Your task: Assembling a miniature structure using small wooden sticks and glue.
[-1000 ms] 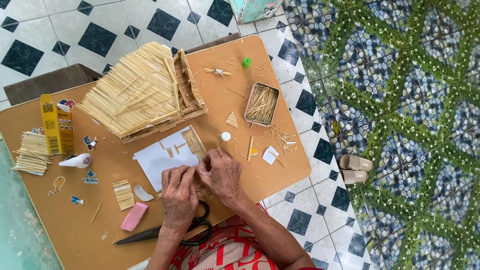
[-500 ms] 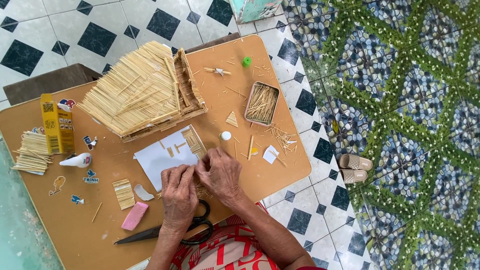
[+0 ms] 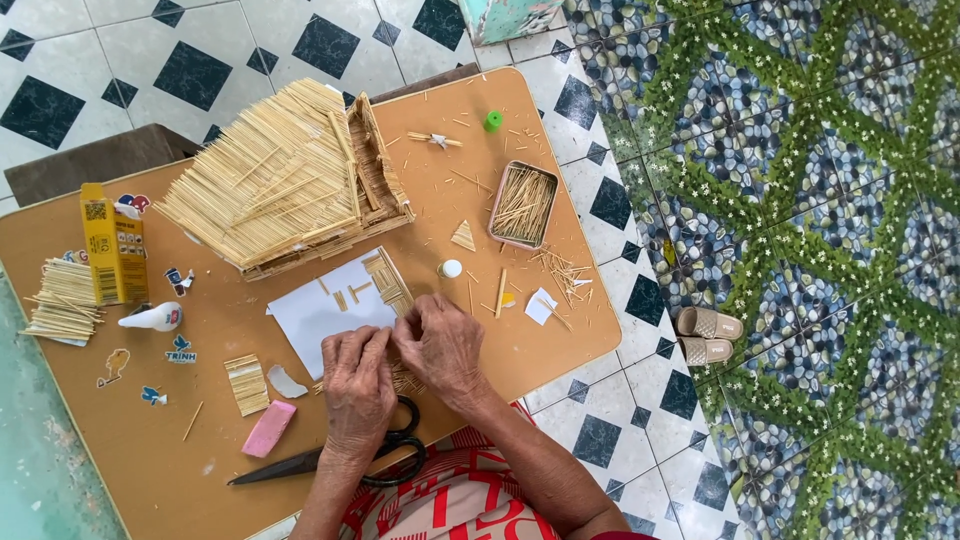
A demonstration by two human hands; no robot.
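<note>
Pressing close together at the lower middle of the frame, the left hand [image 3: 358, 390] and the right hand [image 3: 440, 345] work at the near edge of the bench [image 3: 150, 470], their fingertips meeting over a small panel of toothpicks [image 3: 405, 378] that lies partly hidden beneath them. Both hands look curled down onto that panel, the fingers bent and pinching at it, though how firm the grip is cannot be told from above. The panel sits directly under the right hand's palm and just to the right of the left hand's knuckles, so the right hand is the nearer; its sticks seem to run up and away toward the white paper sheet [image 3: 320, 315], which touches the hands' upper side. Another stick panel [image 3: 388, 282] rests on that sheet's right edge. Black scissors [image 3: 330, 460] lie below the left wrist, a pink eraser [image 3: 268, 428] to their left. A toothpick house [image 3: 285, 180] fills the upper left, and a tin of toothpicks [image 3: 523, 204] stands to the upper right.
</note>
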